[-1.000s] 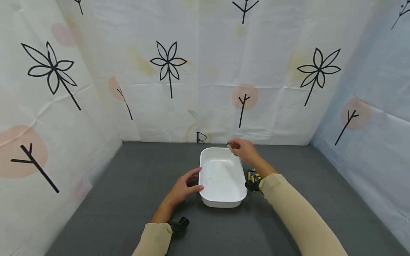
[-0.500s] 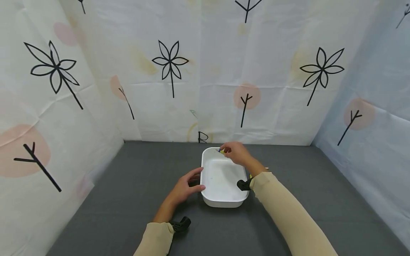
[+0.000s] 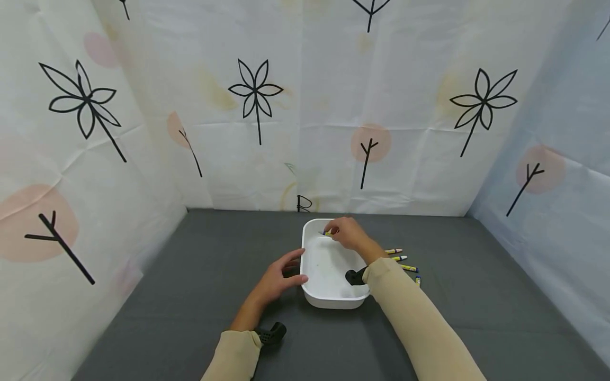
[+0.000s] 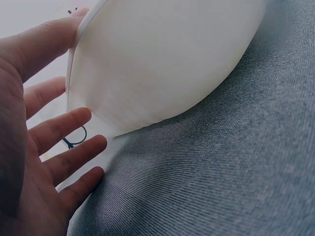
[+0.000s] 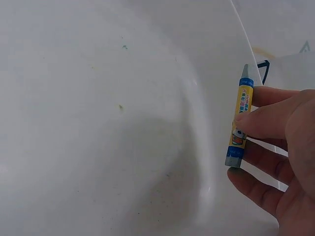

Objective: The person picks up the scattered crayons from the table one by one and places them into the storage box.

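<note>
A white plastic tub [image 3: 326, 267] with rounded corners stands on the grey cloth. My right hand [image 3: 349, 233] is over its far end and pinches a grey crayon [image 5: 243, 96] with a yellow and blue wrapper between thumb and fingers. In the right wrist view the crayon's tapered tip points up, above the tub's pale inner floor, which carries small coloured specks. At the tub's left side, my left hand [image 3: 276, 278] touches the rim and wall with spread, fairly straight fingers. The left wrist view shows the tub's outer wall [image 4: 162, 54] beside those fingers.
Several crayons [image 3: 409, 268] lie on the cloth right of the tub, partly hidden by my right forearm. Grey cloth [image 3: 229, 243] covers the table. White patterned curtains [image 3: 305, 106] rise at the back and both sides.
My right hand has carried the crayon leftward and down from the far right rim to inside the tub. More crayons on the right have come into sight. My left hand stays at the tub.
</note>
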The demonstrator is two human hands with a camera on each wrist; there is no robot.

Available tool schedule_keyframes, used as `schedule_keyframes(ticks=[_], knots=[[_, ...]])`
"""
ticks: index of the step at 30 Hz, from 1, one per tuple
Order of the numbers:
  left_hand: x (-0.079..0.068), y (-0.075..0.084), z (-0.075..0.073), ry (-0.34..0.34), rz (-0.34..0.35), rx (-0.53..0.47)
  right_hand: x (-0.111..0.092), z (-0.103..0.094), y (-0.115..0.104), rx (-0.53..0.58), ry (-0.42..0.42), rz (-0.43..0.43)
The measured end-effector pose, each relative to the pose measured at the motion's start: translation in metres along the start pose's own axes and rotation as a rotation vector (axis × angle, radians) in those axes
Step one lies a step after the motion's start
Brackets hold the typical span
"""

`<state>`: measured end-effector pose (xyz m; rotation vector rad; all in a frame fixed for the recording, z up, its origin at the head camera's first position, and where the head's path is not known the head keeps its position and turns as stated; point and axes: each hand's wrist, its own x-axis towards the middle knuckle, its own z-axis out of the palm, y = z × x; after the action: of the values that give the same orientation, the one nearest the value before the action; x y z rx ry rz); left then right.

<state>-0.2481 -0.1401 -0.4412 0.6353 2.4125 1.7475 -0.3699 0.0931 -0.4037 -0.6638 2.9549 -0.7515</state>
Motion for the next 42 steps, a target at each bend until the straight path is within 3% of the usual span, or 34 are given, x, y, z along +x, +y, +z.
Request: schedule_keyframes(ticks=[5,8,19,26,30,42], knots=[[0.009,-0.023,0.005,0.023,0.003,-0.001,0.000,0.003,0.003,-0.038,-0.007,0.026],[0.011,-0.029,0.006,0.035,0.006,0.007,-0.001,0.003,0.004,-0.035,0.002,0.035],[0.012,-0.030,0.007,0.061,0.007,0.030,-0.016,-0.016,0.011,0.069,0.090,-0.028],[0.010,-0.030,0.005,0.054,0.018,0.031,-0.028,-0.030,0.022,0.144,0.132,0.007],[0.007,-0.020,0.003,0.030,0.029,-0.003,-0.036,-0.036,0.032,0.148,0.161,0.000],[0.009,-0.032,0.004,0.061,0.012,0.028,-0.075,-0.042,0.055,0.092,0.203,-0.017]])
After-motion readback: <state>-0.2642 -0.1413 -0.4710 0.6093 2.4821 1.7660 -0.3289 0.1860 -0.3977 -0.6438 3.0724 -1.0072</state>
